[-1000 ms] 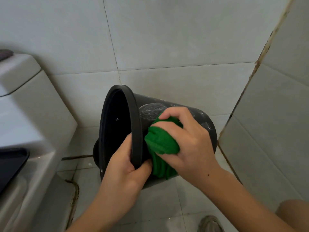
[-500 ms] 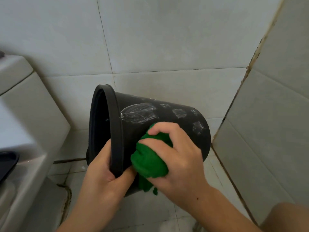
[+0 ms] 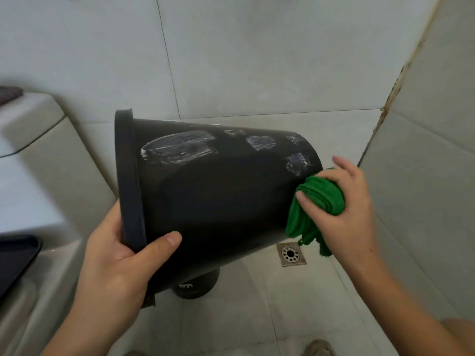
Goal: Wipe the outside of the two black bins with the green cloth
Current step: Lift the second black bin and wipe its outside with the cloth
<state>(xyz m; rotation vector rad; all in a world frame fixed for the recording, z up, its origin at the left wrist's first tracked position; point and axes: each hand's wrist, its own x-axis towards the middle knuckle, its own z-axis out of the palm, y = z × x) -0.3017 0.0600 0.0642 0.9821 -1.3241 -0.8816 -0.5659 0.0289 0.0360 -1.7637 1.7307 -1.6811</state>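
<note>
tiled bathroom; left hand grips bin rim, right hand fingers clutch cloth

No readable text — (bin marks illegible).

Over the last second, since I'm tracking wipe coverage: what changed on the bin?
The right hand slid the bunched green cloth from beside the rim down the wall of the black plastic bin to its base end. The left hand kept its grip on the rim; whitish smears remain on the upper side.
</note>
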